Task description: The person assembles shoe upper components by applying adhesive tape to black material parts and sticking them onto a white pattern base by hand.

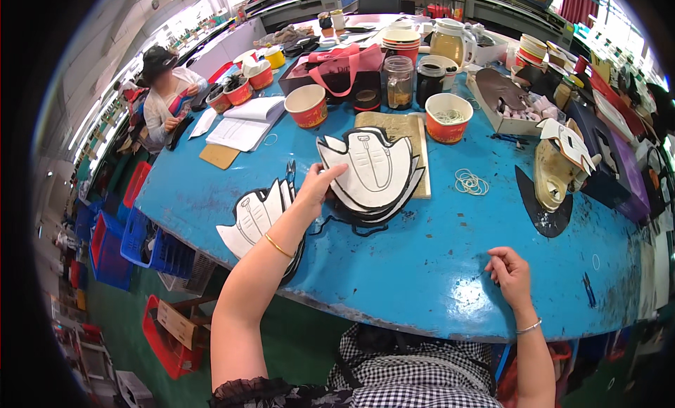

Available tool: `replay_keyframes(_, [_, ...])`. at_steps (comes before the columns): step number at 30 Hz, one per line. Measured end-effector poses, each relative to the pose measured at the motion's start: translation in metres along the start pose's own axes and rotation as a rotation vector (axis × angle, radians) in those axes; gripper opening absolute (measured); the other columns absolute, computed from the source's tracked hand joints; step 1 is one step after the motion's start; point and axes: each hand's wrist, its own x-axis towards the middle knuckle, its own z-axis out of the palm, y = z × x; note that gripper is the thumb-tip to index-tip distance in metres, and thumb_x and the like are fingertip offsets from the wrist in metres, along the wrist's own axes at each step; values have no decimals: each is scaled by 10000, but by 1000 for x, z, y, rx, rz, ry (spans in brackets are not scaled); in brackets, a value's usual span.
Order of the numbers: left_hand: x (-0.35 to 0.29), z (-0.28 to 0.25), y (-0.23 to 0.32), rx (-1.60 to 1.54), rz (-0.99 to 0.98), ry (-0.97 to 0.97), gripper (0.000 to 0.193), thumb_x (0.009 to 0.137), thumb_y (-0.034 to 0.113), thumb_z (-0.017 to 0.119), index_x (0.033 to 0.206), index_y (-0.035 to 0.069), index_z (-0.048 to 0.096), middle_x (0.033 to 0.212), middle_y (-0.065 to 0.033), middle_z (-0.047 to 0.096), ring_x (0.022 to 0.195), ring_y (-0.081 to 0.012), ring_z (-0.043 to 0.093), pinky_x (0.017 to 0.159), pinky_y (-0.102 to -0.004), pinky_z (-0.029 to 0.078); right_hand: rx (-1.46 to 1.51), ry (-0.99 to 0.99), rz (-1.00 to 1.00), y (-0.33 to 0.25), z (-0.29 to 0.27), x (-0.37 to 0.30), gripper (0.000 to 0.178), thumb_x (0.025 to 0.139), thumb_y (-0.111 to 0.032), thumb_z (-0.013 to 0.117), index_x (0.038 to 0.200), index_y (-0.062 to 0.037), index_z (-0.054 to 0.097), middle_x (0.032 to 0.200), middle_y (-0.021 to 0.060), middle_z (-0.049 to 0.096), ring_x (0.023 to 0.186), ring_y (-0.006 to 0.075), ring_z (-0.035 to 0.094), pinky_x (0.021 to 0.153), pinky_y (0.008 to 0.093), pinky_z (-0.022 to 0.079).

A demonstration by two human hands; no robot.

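My left hand (318, 185) pinches the left edge of a stack of white shoe-upper pieces (369, 170) with black edging and dark outlines. That stack partly covers a tan board (420, 144). Beneath my left forearm lies a second stack of similar pieces (253, 218), partly hidden by the arm. A small dark-tipped tool (290, 170) pokes up beside it. Near the front edge of the table, my right hand (510, 273) is closed with curled fingers; whatever may be inside is hidden.
White rubber bands (470, 183) lie beside a paper tub (448, 119) holding more. Jars, a pitcher (450, 42) and a pink-handled bag (344, 70) crowd the back. Rightward are a tape dispenser (555, 165) and small snips (588, 290). Another person (169, 98) sits at the far left.
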Motion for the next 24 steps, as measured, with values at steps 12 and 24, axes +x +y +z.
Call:
replay_keyframes(12, [-8, 33, 23, -155, -72, -119, 575, 762, 176, 789, 1228, 3, 500, 1131, -116, 626, 1012, -240, 638, 929, -367, 517, 75, -27, 39, -5, -2, 2, 145, 959, -89, 550, 1018, -19, 662, 730, 10, 657, 592, 43, 544, 535, 201, 436])
replay_keyframes(24, [-105, 64, 55, -413, -69, -480, 447, 855, 195, 612, 1195, -93, 572, 1094, -194, 674, 957, -274, 691, 865, -368, 570, 662, -177, 124, 5, -23, 6, 376, 1009, -264, 508, 1288, -12, 527, 1150, 105, 651, 979, 159, 638, 822, 289, 534])
